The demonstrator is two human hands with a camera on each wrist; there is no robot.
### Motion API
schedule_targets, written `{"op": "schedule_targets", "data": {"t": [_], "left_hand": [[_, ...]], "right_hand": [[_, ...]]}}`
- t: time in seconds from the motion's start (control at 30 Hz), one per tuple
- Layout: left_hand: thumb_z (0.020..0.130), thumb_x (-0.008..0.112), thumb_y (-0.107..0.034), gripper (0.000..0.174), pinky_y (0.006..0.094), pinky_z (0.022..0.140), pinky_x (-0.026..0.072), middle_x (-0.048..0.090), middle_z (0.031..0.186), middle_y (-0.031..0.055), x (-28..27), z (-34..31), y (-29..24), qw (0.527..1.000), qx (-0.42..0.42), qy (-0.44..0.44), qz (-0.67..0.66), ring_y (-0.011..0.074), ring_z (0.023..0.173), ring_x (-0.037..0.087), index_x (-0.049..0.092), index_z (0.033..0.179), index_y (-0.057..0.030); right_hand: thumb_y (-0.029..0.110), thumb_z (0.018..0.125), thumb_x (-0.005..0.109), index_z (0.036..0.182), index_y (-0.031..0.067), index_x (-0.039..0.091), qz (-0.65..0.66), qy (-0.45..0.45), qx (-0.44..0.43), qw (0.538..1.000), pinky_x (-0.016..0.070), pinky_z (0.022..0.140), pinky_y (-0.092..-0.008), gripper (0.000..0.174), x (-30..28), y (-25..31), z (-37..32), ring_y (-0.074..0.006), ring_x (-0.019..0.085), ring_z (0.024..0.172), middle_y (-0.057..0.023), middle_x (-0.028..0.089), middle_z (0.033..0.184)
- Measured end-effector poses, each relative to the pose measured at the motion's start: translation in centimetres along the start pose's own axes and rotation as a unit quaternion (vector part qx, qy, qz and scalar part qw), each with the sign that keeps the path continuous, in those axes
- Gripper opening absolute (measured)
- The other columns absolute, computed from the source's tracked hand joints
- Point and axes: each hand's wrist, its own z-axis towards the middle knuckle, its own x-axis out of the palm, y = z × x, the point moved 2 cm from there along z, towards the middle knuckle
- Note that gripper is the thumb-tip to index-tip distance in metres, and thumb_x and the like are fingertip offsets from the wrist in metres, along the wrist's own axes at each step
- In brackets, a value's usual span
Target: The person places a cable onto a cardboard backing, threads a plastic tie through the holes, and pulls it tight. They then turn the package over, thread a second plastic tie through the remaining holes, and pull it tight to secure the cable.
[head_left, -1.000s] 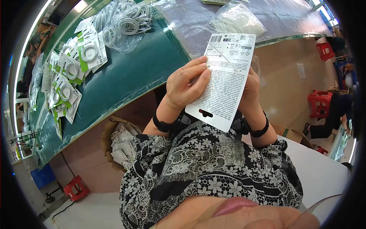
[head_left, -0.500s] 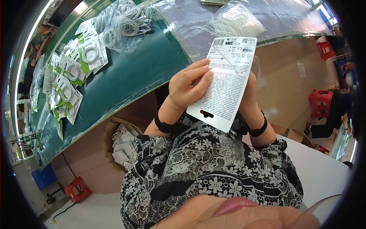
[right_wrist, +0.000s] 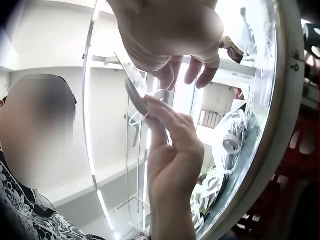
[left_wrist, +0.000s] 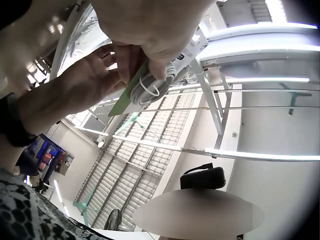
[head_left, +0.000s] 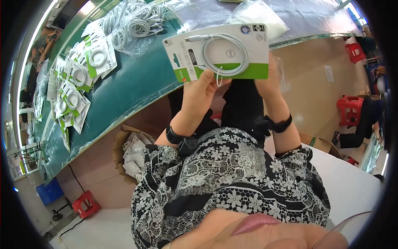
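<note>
My left hand [head_left: 201, 89] pinches a printed white-and-green cable card [head_left: 258, 53] near its lower edge, thumb on the front face. Its front faces up, and the hang slot is at the left end. On it sits a coiled white USB-C cable [head_left: 247, 56]. A thin white tie loop [head_left: 219, 81] hangs off the coil next to my thumb. My right hand [head_left: 268, 81] is at the card's right end, partly hidden behind it. In the right wrist view, the right hand's fingers [right_wrist: 205, 75] hang loosely spread, apart from the card.
Carded cables [head_left: 78, 77] lie piled on the green tabletop [head_left: 137, 85] at left. Behind them are coiled cables [head_left: 143, 27] in clear plastic. A bag of thin white ties [head_left: 269, 18] lies beyond the card. Below the table edge stands a box of cards [head_left: 119, 151]; a red stool [head_left: 349, 112] is at right.
The card has turned from its printed back to its cable side and swung crosswise, higher up. My left hand has turned over with it; my right hand has moved to its right end.
</note>
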Motion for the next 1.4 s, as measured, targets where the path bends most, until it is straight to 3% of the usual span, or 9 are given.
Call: {"op": "schedule_targets", "data": {"t": [0.17,0.3,0.4,0.57,0.7,0.8,1.03,1.2,1.4], "left_hand": [[0.097,0.051,-0.013,0.032,0.0395,0.083,0.0575,0.059,0.115,0.012,0.2,-0.5,1.4,0.999,-0.045,0.023,-0.015,0.0226,0.098,0.064,0.045,0.126,-0.0002],[0.097,0.052,-0.013,0.033,0.0392,0.083,0.0576,0.059,0.116,0.0119,0.8,-0.5,1.4,0.998,-0.054,0.004,-0.014,0.0226,0.099,0.064,0.045,0.126,-0.0003],[0.096,0.053,-0.013,0.033,0.039,0.083,0.0577,0.059,0.116,0.0117,0.7,-1.0,1.9,0.997,-0.066,-0.005,-0.033,0.0229,0.099,0.064,0.045,0.126,-0.0003],[0.093,0.056,-0.009,0.035,0.0377,0.082,0.0585,0.058,0.116,0.0121,0.3,0.1,1.3,0.998,-0.049,-0.033,0.0,0.0243,0.099,0.064,0.046,0.125,0.0004],[0.091,0.058,-0.003,0.035,0.0359,0.08,0.0593,0.058,0.115,0.0132,0.0,1.3,1.0,0.99,-0.022,-0.067,0.118,0.0242,0.098,0.064,0.047,0.124,0.0017],[0.09,0.057,0.0,0.035,0.0345,0.079,0.0597,0.058,0.114,0.0136,0.1,0.8,2.1,0.983,-0.046,-0.069,0.162,0.0233,0.097,0.064,0.047,0.123,0.0024],[0.089,0.058,0.001,0.034,0.0305,0.079,0.0575,0.058,0.112,0.011,-0.1,0.3,3.6,0.985,-0.094,-0.07,0.124,0.0187,0.096,0.063,0.048,0.122,0.0009],[0.09,0.059,-0.001,0.033,0.0279,0.082,0.0518,0.059,0.112,0.0072,1.7,0.1,5.6,0.993,-0.026,-0.098,0.056,0.015,0.096,0.061,0.048,0.121,-0.0035],[0.09,0.06,-0.004,0.032,0.0278,0.082,0.0511,0.06,0.112,0.0058,0.8,0.1,5.6,0.993,-0.047,-0.105,0.038,0.0146,0.096,0.061,0.049,0.12,-0.0046]], "right_hand": [[0.004,0.087,0.062,0.123,0.0005,0.053,0.075,0.07,0.014,0.995,0.0485,0.089,-0.0317,0.038,2.0,-0.2,-0.6,-0.0172,0.058,0.104,-0.0106,0.059,0.116],[0.003,0.086,0.063,0.126,0.0008,0.051,-0.024,0.068,-0.036,0.997,0.0479,0.092,-0.0315,0.042,1.9,-0.5,-0.8,-0.0171,0.056,0.107,-0.0097,0.057,0.119],[0.005,0.086,0.064,0.129,0.0009,0.048,0.093,0.066,0.094,0.989,0.047,0.093,-0.031,0.046,2.6,-4.8,-1.3,-0.0174,0.055,0.11,-0.0102,0.055,0.122],[0.011,0.087,0.064,0.13,0.0001,0.046,-0.051,0.006,-0.008,0.999,0.046,0.093,-0.0306,0.048,1.1,-4.9,-2.7,-0.0183,0.053,0.112,-0.0109,0.054,0.123],[0.015,0.087,0.065,0.132,-0.0002,0.044,0.236,-0.09,0.2,0.946,0.0452,0.094,-0.0318,0.052,-2.7,-5.9,-1.1,-0.0199,0.053,0.113,-0.0106,0.052,0.125],[0.017,0.086,0.066,0.13,-0.0003,0.046,-0.161,-0.052,-0.02,0.985,0.0455,0.093,-0.0337,0.052,-1.3,-0.3,-0.2,-0.0216,0.054,0.111,-0.0117,0.054,0.124],[0.015,0.086,0.065,0.127,-0.0003,0.049,-0.238,-0.079,-0.072,0.965,0.0462,0.089,-0.0348,0.046,-0.2,0.5,0.1,-0.0268,0.055,0.108,-0.0164,0.054,0.12],[0.012,0.086,0.064,0.125,-0.0012,0.05,-0.241,-0.11,-0.126,0.956,0.0463,0.089,-0.0353,0.044,0.9,0.8,-0.3,-0.0298,0.056,0.107,-0.0179,0.055,0.117],[0.009,0.086,0.062,0.125,-0.0026,0.049,-0.236,-0.111,-0.094,0.961,0.0454,0.09,-0.0359,0.043,0.9,0.7,-0.9,-0.03,0.056,0.107,-0.0179,0.055,0.116]]}}
